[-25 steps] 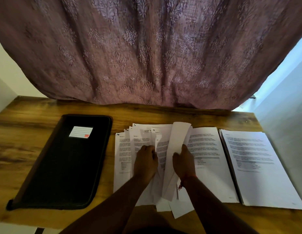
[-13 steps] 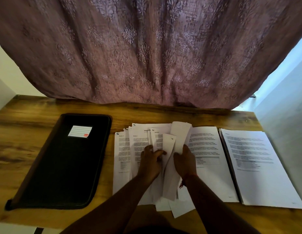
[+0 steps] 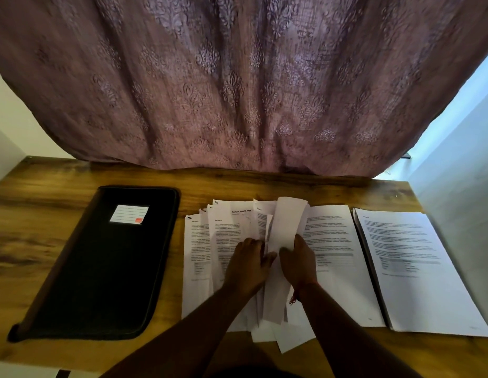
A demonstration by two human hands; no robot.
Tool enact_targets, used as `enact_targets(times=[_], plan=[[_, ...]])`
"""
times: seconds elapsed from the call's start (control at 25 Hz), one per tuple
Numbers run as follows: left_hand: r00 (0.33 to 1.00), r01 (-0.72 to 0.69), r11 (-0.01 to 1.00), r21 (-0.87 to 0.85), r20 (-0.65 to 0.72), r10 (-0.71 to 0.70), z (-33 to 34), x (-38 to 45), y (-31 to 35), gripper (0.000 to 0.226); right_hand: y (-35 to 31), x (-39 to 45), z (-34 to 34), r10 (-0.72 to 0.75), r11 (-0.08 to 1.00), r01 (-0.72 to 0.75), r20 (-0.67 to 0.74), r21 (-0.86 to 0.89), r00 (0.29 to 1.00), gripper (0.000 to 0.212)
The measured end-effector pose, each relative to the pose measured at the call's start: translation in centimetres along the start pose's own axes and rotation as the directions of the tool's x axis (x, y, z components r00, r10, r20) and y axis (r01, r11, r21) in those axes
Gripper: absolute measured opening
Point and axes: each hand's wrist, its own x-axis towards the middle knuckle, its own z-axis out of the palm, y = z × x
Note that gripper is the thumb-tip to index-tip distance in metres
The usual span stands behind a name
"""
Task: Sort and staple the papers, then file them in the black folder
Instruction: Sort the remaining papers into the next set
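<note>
Patterned mauve curtain (image 3: 237, 85) hangs behind the wood-grain surface (image 3: 41, 241). Rectangular black folder (image 3: 101, 268) lies closed at left. White printed papers (image 3: 332, 255) fan at centre. Right hand (image 3: 298, 259) pinches a curled sheet (image 3: 285, 227); left hand (image 3: 247, 264) grips neighbouring sheets.

Dim interior, warm cast. Daylight enters at the right past the curtain (image 3: 237, 85), bluish and blown out on the wall (image 3: 461, 148). Curtain folds in soft shadow. Strong wide-angle bending: table (image 3: 41, 214) edges curve and corners stretch. Print on the papers (image 3: 401, 257) smeared, unreadable. Forearms near the bottom edge dark and soft.
</note>
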Motion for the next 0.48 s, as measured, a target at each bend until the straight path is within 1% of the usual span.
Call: enact_targets(times=[0.08,0.12,0.16,0.2,0.32,0.4,0.48], plan=[[0.989,0.126,0.971,-0.205,0.104,-0.106,-0.4,0.1,0.4,0.034,-0.3,0.1,-0.3,-0.023,1.000,0.023,0.016,-0.003,1.000,0.034],[0.979,0.195,0.938,-0.287,0.123,-0.165,-0.9,0.2,0.4,0.034,-0.6,0.1,-0.5,-0.040,0.999,0.041,0.031,-0.006,0.999,0.033],[0.972,0.232,0.909,-0.347,0.108,-0.207,-1.3,0.4,0.4,0.034,-0.9,0.2,-0.7,-0.061,0.998,0.061,0.047,-0.010,0.997,0.033],[0.971,0.238,0.893,-0.381,0.072,-0.228,-1.7,0.6,0.3,0.035,-1.4,0.3,-0.9,-0.084,0.996,0.085,0.058,-0.025,0.995,0.034],[0.971,0.191,0.881,-0.433,-0.047,-0.234,-3.3,0.9,0.3,0.032,-3.4,0.3,-1.6,-0.176,0.978,0.184,0.081,-0.100,0.981,0.042],[0.967,0.137,0.882,-0.451,-0.132,-0.218,-4.6,0.9,0.4,0.033,-5.0,0.1,-2.0,-0.220,0.955,0.243,0.145,-0.169,0.965,0.048],[0.958,0.062,0.888,-0.456,-0.224,-0.182,-5.9,0.6,0.4,0.039,-6.5,-0.3,-2.2,-0.253,0.910,0.312,0.231,-0.272,0.939,0.055]])
